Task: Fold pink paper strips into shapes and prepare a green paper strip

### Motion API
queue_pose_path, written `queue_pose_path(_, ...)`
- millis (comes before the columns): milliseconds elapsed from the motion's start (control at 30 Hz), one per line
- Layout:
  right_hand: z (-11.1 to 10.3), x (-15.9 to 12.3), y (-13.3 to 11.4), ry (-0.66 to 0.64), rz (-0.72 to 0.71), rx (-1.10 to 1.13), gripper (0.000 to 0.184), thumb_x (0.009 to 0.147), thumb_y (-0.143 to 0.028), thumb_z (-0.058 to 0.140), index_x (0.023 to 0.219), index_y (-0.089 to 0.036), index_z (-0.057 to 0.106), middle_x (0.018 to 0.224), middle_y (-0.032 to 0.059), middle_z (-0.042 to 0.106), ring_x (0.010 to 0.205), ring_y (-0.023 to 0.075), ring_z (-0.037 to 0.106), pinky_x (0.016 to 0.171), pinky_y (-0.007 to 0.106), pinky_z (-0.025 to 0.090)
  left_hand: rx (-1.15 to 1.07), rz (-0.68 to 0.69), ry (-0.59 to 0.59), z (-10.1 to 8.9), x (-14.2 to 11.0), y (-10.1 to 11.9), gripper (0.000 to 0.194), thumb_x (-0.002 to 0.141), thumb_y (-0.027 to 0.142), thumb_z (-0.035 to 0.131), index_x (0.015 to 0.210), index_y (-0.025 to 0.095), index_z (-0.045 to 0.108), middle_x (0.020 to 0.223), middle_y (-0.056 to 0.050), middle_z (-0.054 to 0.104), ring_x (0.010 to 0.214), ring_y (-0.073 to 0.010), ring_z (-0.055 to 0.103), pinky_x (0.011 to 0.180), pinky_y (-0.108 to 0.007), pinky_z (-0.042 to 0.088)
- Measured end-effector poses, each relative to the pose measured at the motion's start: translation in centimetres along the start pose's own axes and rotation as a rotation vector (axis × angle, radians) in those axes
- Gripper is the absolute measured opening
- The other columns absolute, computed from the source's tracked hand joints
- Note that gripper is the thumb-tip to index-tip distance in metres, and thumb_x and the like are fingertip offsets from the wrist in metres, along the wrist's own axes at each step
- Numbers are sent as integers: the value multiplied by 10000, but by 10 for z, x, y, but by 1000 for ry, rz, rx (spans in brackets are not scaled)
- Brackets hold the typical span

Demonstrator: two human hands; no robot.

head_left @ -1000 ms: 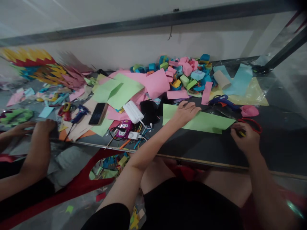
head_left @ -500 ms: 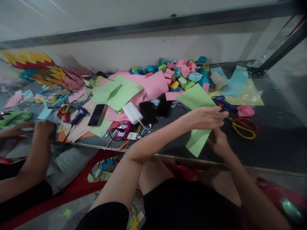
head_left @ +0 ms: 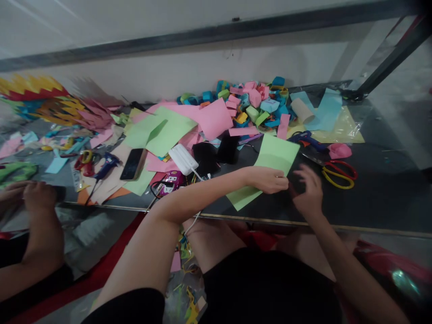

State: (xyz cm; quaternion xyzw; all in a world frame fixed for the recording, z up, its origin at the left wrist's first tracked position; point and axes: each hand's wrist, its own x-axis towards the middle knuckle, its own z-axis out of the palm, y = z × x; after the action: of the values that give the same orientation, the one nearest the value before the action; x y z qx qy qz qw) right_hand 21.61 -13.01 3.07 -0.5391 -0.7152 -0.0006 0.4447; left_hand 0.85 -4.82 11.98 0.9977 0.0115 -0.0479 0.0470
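A light green paper sheet [head_left: 275, 155] lies slanted on the dark table [head_left: 378, 202], its near end close to the front edge. My left hand [head_left: 268, 179] pinches the sheet at its right side, about halfway along. Just to the right, my right hand [head_left: 307, 189] hovers beside the sheet's edge with its fingers spread and nothing in them; it is slightly blurred. Red and yellow scissors [head_left: 339, 173] lie on the table to the right of that hand.
A blue glue gun [head_left: 305, 138] and a heap of paper loops [head_left: 256, 101] sit behind the sheet. Loose pink and green sheets, a phone [head_left: 133, 163], a white power bank [head_left: 183, 159] and cables lie at the left. Another person's hands [head_left: 30, 195] work at the far left.
My right hand left the scissors on the table. Both hands lifted and turned the green sheet, which now rests pointing away from me; my right hand has come off it.
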Motion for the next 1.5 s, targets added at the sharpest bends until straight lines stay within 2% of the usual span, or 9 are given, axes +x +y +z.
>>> queue_pose_path(100,-4,10,13,136,-48,-201,533,859,-431,744,1311,-174,623,1533,269,492,1398,477,477,1009,628,480,-72,99,-24,6,-1,-1,305,988,204,495,991,331,773,1159,-83,733,1108,-211,650,982,-338,505)
queue_pose_path(233,-8,25,18,-182,-458,-226,113,947,-285,681,1054,-299,712,1321,66,726,1255,293,632,1059,482,428,-72,209,31,3,-3,1,298,979,191,535,1032,346,784,1173,-61,752,1073,-204,673,978,-328,520)
queue_pose_path(300,-9,32,17,-275,-568,-201,158,987,-193,604,1003,-310,709,1162,-14,793,1150,211,688,1060,425,402,-35,192,1,-5,-7,3,369,1026,173,447,1104,323,776,1228,-66,741,1137,-185,663,991,-314,506)
queue_pose_path(433,-12,42,20,-136,-506,-264,156,990,-206,575,1017,-276,711,966,-11,815,1023,206,715,1060,439,350,95,20,52,-17,-16,7,430,1068,146,358,1237,306,720,1380,-46,687,1232,-152,629,1001,-310,478)
queue_pose_path(633,-11,27,30,-152,-306,-314,163,943,-204,570,967,-259,722,971,27,815,857,228,662,915,426,408,250,-304,183,6,-13,26,334,979,490,624,998,180,746,1091,-119,756,1026,-259,681,1032,-439,440)
queue_pose_path(800,-2,14,29,-169,-299,-310,177,882,-151,588,948,-253,717,980,28,813,864,238,655,882,418,414,308,-554,258,52,4,41,254,1034,104,457,1129,138,690,1022,-112,744,878,-199,676,853,-354,450)
queue_pose_path(1000,-1,29,19,-261,-403,-189,244,849,-116,609,1053,-213,700,1140,77,786,1022,265,674,919,414,437,348,-646,345,88,7,36,295,1046,89,428,1149,84,705,1042,-128,757,894,-202,683,842,-350,469)
queue_pose_path(1133,1,34,5,-390,-531,-68,174,918,-102,556,886,-248,644,941,33,766,942,216,664,862,365,462,366,-663,413,91,3,33,280,1062,140,452,1140,105,719,1074,-111,772,957,-197,696,944,-361,480)
queue_pose_path(1500,12,31,-4,-193,-543,-154,281,883,-51,548,718,-271,487,802,23,710,832,209,634,802,357,480,420,-629,470,91,0,37,301,1075,150,446,1152,116,735,1115,-75,797,996,-178,730,894,-325,539)
